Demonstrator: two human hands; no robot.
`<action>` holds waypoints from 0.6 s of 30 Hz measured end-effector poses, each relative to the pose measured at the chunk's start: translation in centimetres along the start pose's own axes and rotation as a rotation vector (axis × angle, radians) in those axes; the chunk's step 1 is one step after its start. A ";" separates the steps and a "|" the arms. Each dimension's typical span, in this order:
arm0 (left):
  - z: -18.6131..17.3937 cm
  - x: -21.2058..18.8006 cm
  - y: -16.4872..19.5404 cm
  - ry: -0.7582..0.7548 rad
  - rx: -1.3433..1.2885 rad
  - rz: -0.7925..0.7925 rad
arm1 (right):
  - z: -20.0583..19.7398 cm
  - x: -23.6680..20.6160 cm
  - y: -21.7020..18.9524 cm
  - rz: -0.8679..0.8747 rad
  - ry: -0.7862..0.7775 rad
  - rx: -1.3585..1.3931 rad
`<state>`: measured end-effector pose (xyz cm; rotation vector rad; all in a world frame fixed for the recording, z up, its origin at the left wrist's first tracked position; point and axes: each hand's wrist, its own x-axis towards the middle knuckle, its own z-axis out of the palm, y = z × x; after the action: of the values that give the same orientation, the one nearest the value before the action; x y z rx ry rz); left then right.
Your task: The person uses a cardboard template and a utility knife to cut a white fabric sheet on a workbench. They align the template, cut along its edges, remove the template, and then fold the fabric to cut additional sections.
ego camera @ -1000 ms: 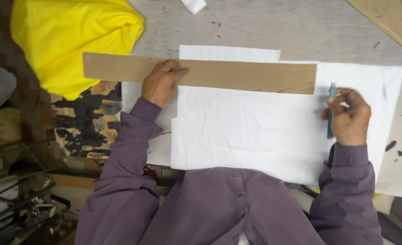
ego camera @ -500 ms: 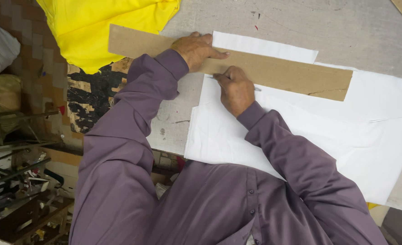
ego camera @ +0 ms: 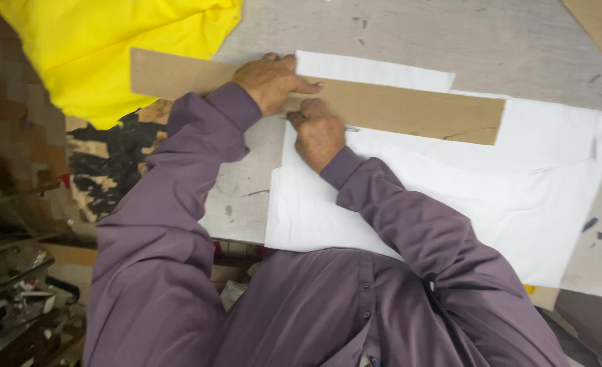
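left hand [ego camera: 272, 81] spread flat, pinning a long brown cardboard strip [ego camera: 396, 107] over smooth white fabric [ego camera: 450, 197] on the scuffed grey bench [ego camera: 491, 47], right hand [ego camera: 318, 132] clenched around a thin marking tool [ego camera: 348, 128] at the strip's edge.

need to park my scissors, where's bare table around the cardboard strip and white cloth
Bare grey table lies beyond the cardboard strip, between the yellow cloth and the top-right board. A smaller patch sits left of the white cloth. It is crowded where the left hand and right hand meet at the strip.

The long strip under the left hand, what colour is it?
Plain brown strip, clearest in the head view.
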<state>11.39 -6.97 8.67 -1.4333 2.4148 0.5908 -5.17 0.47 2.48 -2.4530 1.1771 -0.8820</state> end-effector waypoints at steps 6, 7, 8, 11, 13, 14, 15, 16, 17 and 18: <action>-1.0 -0.1 1.7 -0.046 0.008 -0.060 | -3.3 -1.4 3.0 0.073 -0.112 -0.059; -1.0 0.0 2.0 -0.051 0.004 -0.062 | -4.8 -2.3 4.1 0.098 -0.134 -0.067; -1.1 0.1 2.2 -0.055 0.001 -0.062 | -6.4 -3.4 5.3 0.102 -0.091 -0.067; -1.0 -0.2 2.3 -0.078 0.035 -0.069 | -11.6 -7.1 9.1 0.102 0.022 -0.127; -1.0 -0.2 2.2 -0.040 0.055 -0.031 | -14.5 -9.2 11.4 0.099 -0.003 -0.143; -0.9 -0.1 2.4 0.006 0.051 0.011 | -14.9 -10.0 11.9 0.127 -0.021 -0.147; -1.0 0.3 2.7 0.059 0.053 0.059 | -15.4 -10.5 12.3 0.154 -0.031 -0.157; -1.1 1.4 3.3 0.028 0.120 0.066 | -15.8 -10.9 12.8 0.177 -0.035 -0.172; -1.1 2.8 4.7 -0.005 0.190 0.071 | -15.9 -11.0 12.9 0.177 -0.037 -0.171; -1.1 4.5 6.5 -0.045 0.258 0.083 | -15.8 -11.1 13.0 0.186 -0.041 -0.170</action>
<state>3.55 -8.21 9.07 -1.2071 2.4200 0.3101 -28.41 1.14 3.93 -2.4261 1.4923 -0.7017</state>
